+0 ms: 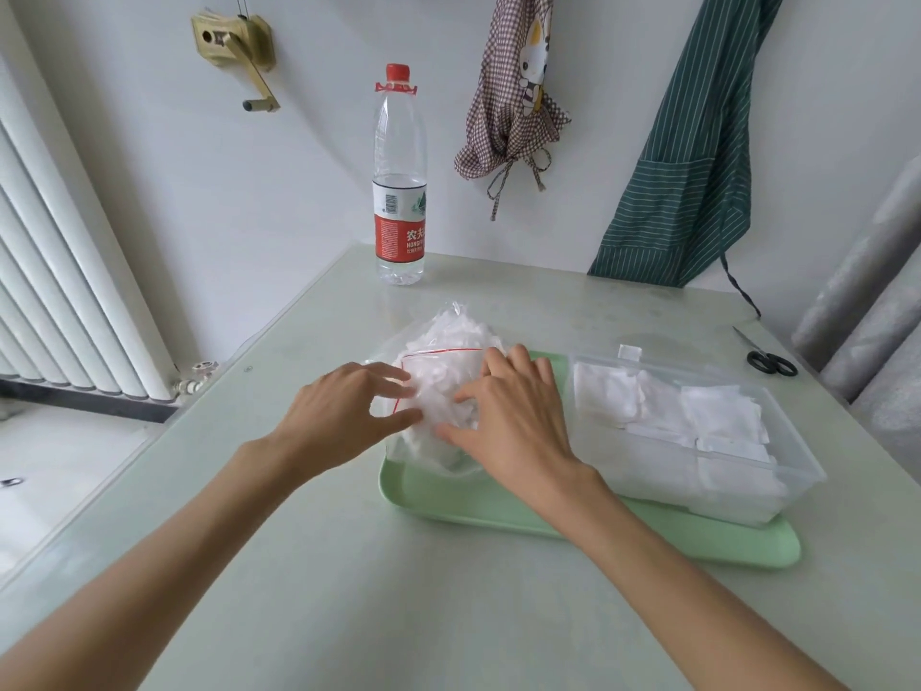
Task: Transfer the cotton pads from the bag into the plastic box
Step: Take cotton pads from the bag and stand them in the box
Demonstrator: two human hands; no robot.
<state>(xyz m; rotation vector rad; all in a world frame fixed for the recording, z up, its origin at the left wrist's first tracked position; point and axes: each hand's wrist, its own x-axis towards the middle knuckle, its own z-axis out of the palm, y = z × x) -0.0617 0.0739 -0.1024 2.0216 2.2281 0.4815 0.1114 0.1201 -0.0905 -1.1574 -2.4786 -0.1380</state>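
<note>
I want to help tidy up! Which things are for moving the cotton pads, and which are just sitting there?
For the job:
bag of cotton pads
clear plastic box
left hand
right hand
green tray

Just lying about:
water bottle
scissors
checked apron
striped green apron

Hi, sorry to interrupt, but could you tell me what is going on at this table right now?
A person is moving cotton pads out of a clear bag into a clear plastic box. Both sit on a green tray, the box to the right and already holding many pads. The left hand and the right hand are on the bag, fingers at its opening. A water bottle and scissors stand aside on the table.
</note>
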